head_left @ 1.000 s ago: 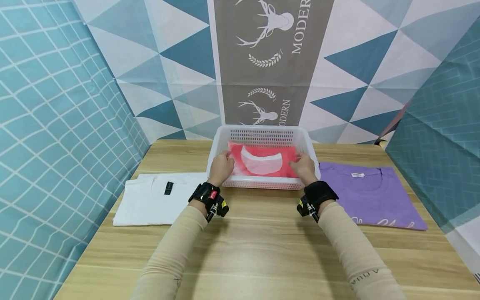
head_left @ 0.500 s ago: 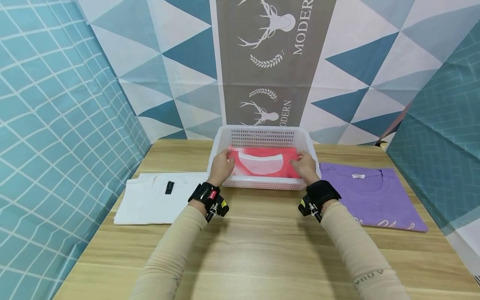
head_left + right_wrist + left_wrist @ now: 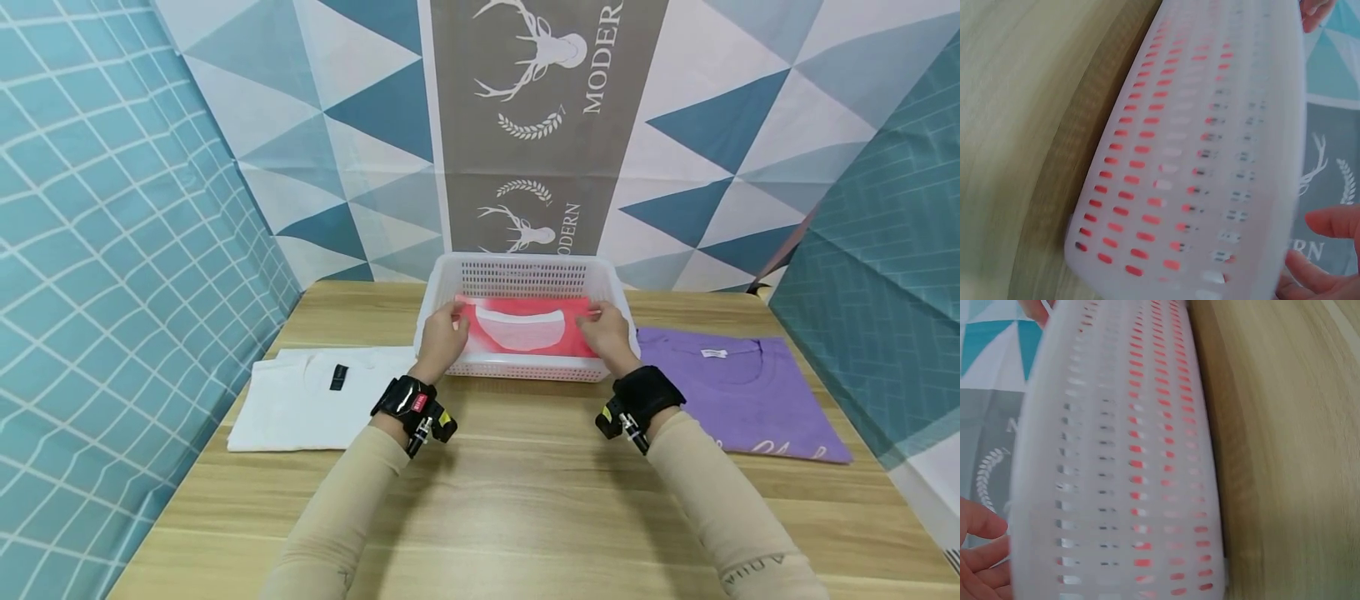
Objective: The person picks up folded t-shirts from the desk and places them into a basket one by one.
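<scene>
A folded red shirt (image 3: pixel 577 321) with a pale neckline lies inside a white perforated plastic basket (image 3: pixel 525 367). At the basket's left end is my left hand (image 3: pixel 442 340), its fingertips over the shirt's left edge. My right hand (image 3: pixel 606 335) mirrors it at the right end, fingers over the shirt's right edge. In the left wrist view, the left thumb and fingers (image 3: pixel 988 556) stand slightly apart beyond the rim. The right wrist view has the right thumb (image 3: pixel 1335 222) spread from the fingers. Red cloth shows through the holes of the basket's front wall (image 3: pixel 1166 137).
A folded white shirt (image 3: pixel 300 408) with a dark label lies left of the basket on the wooden table (image 3: pixel 517 500). To the right is a folded purple shirt (image 3: pixel 750 400). Patterned cloth (image 3: pixel 375 125) hangs directly behind the basket.
The red shirt's far edge has settled lower and flatter in the basket. Both hands have stayed at the basket's ends with little movement.
</scene>
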Demonstrator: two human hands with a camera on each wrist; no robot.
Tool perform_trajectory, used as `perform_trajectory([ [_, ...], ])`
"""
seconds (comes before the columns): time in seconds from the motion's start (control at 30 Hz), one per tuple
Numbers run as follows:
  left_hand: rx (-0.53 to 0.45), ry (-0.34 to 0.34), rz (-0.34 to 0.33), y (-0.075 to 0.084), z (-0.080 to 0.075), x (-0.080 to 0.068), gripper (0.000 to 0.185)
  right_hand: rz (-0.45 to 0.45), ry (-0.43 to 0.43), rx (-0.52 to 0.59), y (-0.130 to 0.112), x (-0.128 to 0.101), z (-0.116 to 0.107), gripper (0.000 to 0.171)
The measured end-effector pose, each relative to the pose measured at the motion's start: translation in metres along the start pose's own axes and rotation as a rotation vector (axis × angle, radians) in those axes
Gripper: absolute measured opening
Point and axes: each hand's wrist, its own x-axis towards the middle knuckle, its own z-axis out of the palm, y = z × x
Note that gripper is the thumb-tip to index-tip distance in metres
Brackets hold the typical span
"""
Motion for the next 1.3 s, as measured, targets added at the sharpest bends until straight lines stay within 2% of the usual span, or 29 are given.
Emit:
perform_trajectory([
  [0.13,-0.046,0.019,0.024,0.006,-0.006,-0.008,0.035,-0.031,0.023,0.037,-0.007,-0.009,0.000,0.043],
  [0.33,-0.102,0.057,0.076,0.012,-0.014,-0.022,0.034,-0.130,0.044,0.123,-0.021,-0.030,0.003,0.037],
  [0.47,-0.153,0.061,0.094,0.013,-0.018,-0.035,0.032,-0.210,0.051,0.202,-0.030,-0.047,0.011,0.031],
  [0.6,-0.184,0.060,0.085,0.012,-0.026,-0.050,0.031,-0.259,0.017,0.304,-0.041,-0.066,0.024,0.025],
  [0.83,-0.190,0.049,-0.023,-0.007,-0.048,-0.078,0.030,-0.297,-0.095,0.400,-0.054,-0.095,0.049,0.021],
  [1.1,-0.108,0.120,-0.156,-0.038,-0.086,-0.113,0.031,-0.302,-0.242,0.424,-0.053,-0.121,0.089,0.016],
  [1.2,-0.065,0.133,-0.249,-0.054,-0.104,-0.126,0.033,-0.268,-0.317,0.414,-0.049,-0.128,0.110,0.019],
  [1.3,-0.016,0.157,-0.385,-0.073,-0.120,-0.138,0.037,-0.186,-0.425,0.430,-0.042,-0.134,0.136,0.027],
])
